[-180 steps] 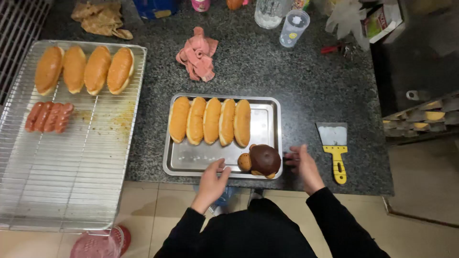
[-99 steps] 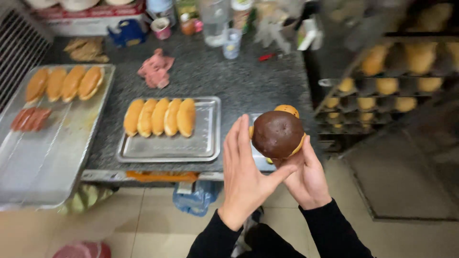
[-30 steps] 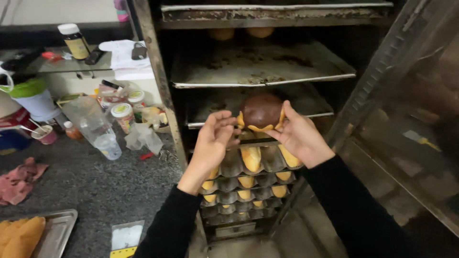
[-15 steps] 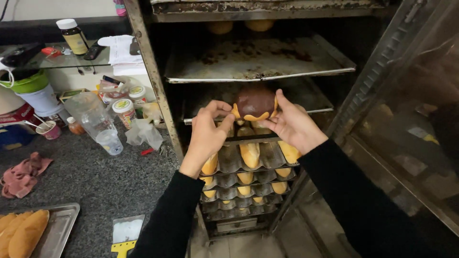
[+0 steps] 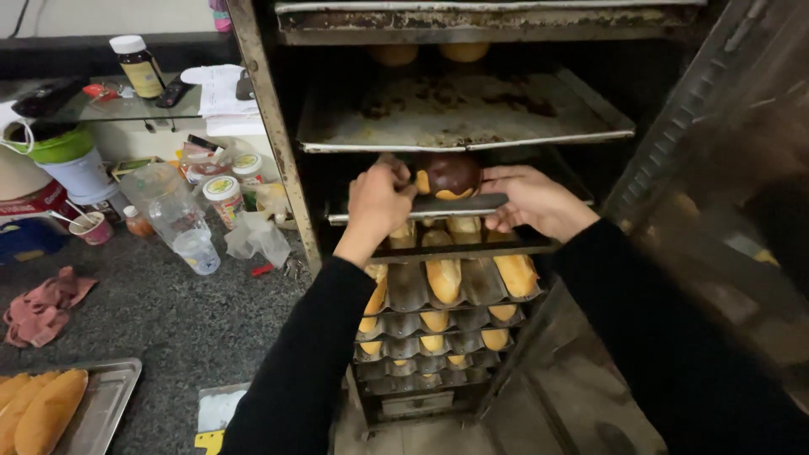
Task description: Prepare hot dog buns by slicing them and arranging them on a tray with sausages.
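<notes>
Head view: a round bun with a dark brown glazed top (image 5: 448, 174) is held at the front edge of a flat metal tray (image 5: 459, 206) on a middle shelf of a tall metal bakery rack (image 5: 270, 126). The left hand (image 5: 378, 199) is curled against the bun's left side, fingers closed on it and on the tray lip. The right hand (image 5: 531, 200) is cupped at the bun's right side, fingers spread along the tray edge and touching the bun. Both arms are covered by black sleeves (image 5: 312, 354).

Directly above, a worn, stained baking sheet (image 5: 459, 114) is seen on the next shelf. Below the hands, long golden bread loaves (image 5: 444, 274) are lined up in corrugated metal trays (image 5: 472, 286), stacked level after level down the rack.

To the left, a dark speckled stone surface (image 5: 177, 320) carries a clear plastic jug (image 5: 173, 211), small lidded jars (image 5: 221, 192), a crumpled pink cloth (image 5: 42, 303) and, at the near corner, a steel tray with golden oblong rolls (image 5: 46, 413).
</notes>
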